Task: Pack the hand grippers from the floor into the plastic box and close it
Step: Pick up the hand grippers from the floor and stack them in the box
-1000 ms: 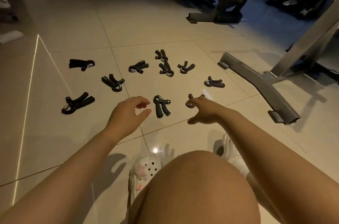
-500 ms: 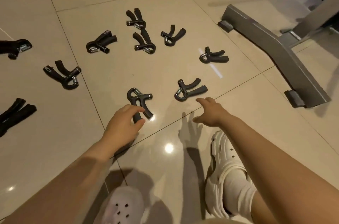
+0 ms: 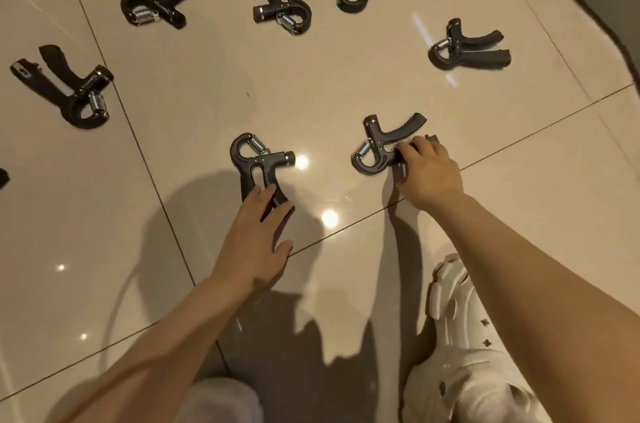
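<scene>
While the floor [image 3: 194,83] carries the scattered grippers, two near the frame's centre are being taken hold of. The centre gripper [image 3: 258,163] is held at its handles by the left hand [image 3: 256,235], fingers laid over them. The gripper right of it [image 3: 384,145] is gripped by the right hand [image 3: 427,169], fingers curled round its lower handle. Five more lie across the top and left.

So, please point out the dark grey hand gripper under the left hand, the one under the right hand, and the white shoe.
Dark grey hand gripper under left hand [image 3: 258,159], head view, its body.
Dark grey hand gripper under right hand [image 3: 381,142], head view, its body.
White shoe [image 3: 460,325], head view, upper.
</scene>
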Demonstrator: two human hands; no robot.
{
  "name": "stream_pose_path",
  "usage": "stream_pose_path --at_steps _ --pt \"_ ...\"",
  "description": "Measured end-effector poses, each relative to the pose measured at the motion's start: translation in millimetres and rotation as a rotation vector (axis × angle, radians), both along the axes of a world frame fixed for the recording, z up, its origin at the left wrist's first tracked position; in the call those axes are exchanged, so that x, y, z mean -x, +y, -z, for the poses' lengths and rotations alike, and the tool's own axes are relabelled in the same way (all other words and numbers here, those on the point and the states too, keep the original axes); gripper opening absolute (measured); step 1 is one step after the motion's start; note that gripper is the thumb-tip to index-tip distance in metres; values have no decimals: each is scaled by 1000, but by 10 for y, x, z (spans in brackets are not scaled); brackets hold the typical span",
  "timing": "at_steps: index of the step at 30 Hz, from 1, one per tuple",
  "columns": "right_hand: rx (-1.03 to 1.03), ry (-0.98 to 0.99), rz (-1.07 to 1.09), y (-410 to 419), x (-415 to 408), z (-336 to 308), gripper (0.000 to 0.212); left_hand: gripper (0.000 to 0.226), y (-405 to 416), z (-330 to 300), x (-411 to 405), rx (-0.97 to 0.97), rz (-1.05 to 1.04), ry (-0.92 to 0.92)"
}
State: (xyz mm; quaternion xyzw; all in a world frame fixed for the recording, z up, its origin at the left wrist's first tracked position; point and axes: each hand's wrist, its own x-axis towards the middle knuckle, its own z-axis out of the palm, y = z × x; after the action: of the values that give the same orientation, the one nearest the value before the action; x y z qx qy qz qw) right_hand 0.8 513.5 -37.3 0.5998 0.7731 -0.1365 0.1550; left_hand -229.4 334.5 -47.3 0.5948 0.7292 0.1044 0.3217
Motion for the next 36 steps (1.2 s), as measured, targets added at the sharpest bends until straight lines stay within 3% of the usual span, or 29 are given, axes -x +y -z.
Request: stream_pose_path --at_steps 6,12,15,19,22,25,31,36 --pt "-22 27 25 -481 217 101 61 69 -84 48 23 -24 96 85" --pt "-66 99 30 -1020 338 7 52 72 -177 17 -18 -27 207 156" --pt "-35 77 -14 -1304 399 -26 44 69 -102 30 83 -124 303 190" --pt "-103 70 -74 -1201 376 -125 40 60 156 6 249 -335 587 359" --pt "25 81 -301 -781 254 -228 57 52 325 30 292 -436 747 370" --pt "212 -138 -603 -373 154 -277 71 72 435 69 299 -389 834 366" --pt "97 -164 -595 -414 35 -162 59 64 406 49 276 -403 767 278" --pt "105 -184 -521 -480 -10 -316 62 57 189 -139 145 -468 484 186"
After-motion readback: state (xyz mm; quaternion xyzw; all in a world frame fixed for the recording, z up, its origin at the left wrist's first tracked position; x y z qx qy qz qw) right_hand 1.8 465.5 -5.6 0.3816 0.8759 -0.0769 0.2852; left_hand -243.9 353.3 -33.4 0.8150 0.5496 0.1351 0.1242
